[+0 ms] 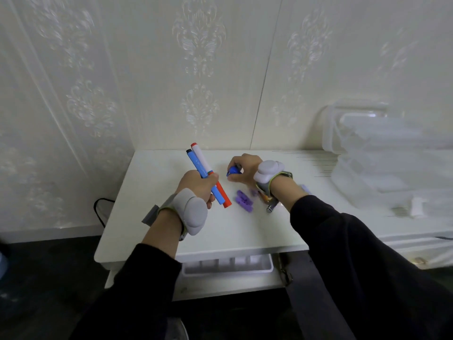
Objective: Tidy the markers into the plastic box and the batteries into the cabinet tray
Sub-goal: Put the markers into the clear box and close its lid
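Observation:
My left hand is closed around two markers held together, a blue-barrelled one and a white one with red ends; they stick out above and below the fist. Over the white table, my right hand grips a blue marker by its end. Purple batteries lie on the table just below my right hand. A silver-tipped battery lies under my right wrist. The clear plastic box stands at the right. The white cabinet tray shows in the open drawer below the table's front edge.
Both wrists carry grey strapped devices. A black cable hangs at the table's left side by the wall. The wallpapered wall is close behind the table. A small white object lies in front of the plastic box.

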Demonstrator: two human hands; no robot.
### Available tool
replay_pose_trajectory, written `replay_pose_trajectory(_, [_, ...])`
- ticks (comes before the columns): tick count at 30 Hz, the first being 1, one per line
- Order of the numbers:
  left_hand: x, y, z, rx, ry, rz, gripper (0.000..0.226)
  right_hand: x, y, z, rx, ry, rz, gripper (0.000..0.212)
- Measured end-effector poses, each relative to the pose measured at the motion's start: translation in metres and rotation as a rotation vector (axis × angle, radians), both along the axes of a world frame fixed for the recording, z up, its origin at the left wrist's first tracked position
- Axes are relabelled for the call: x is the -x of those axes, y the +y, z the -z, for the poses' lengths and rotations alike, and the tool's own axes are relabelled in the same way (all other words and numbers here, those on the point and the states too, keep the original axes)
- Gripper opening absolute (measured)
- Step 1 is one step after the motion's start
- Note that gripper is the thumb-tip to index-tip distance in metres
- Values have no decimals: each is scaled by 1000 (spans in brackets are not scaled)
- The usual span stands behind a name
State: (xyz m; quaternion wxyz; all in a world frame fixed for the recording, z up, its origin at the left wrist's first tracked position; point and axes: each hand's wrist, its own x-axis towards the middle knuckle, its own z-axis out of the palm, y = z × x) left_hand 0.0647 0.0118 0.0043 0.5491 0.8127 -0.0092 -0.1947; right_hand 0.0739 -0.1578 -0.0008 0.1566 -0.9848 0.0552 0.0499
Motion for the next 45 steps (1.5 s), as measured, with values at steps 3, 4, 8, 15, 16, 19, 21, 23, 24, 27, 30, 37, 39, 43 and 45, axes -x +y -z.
replay_pose_trajectory(3, [23,-22,0,26,30,67,30,37,-27,-26,2,-43,60,28])
replay_pose_trajectory(4, [31,-31,-1,46,41,95,30,50,-38,-34,12,-60,84,27])
replay_pose_trajectory(8, [65,-72,-11,56,3,239,34,103,-81,-59,107,-69,178,25])
replay_pose_trajectory(15, [119,-166,-58,-78,-194,555,34,195,-171,-80,94,-131,360,26])
replay_pose_trajectory(16, [121,-181,-63,-123,-237,584,34,203,-185,-81,93,-136,381,26])
replay_pose_trajectory(19, [124,-227,-74,-274,-361,690,20,219,-229,-78,94,-119,418,25])
replay_pose_trajectory(21, [121,-257,-78,-362,-414,753,15,224,-258,-77,109,-61,423,25])
replay_pose_trajectory(23, [116,-282,-83,-435,-460,780,16,226,-285,-77,112,-2,433,25])
replay_pose_trajectory(24, [115,-293,-86,-460,-483,789,15,226,-297,-76,103,14,441,26])
replay_pose_trajectory(27, [115,-310,-88,-506,-528,826,14,226,-315,-72,10,-1,448,22])
replay_pose_trajectory(30, [123,-326,-87,-565,-530,870,19,229,-328,-70,-55,-24,423,15])
replay_pose_trajectory(37, [137,-353,-71,-623,-458,963,13,237,-361,-59,-19,80,388,18])
replay_pose_trajectory(39, [139,-362,-63,-665,-464,968,11,242,-371,-53,-43,62,409,17])
replay_pose_trajectory(43, [138,-369,-49,-718,-417,947,14,251,-376,-42,-116,-30,451,13])
replay_pose_trajectory(45, [139,-369,-46,-727,-415,927,13,257,-375,-39,-133,-40,442,11])
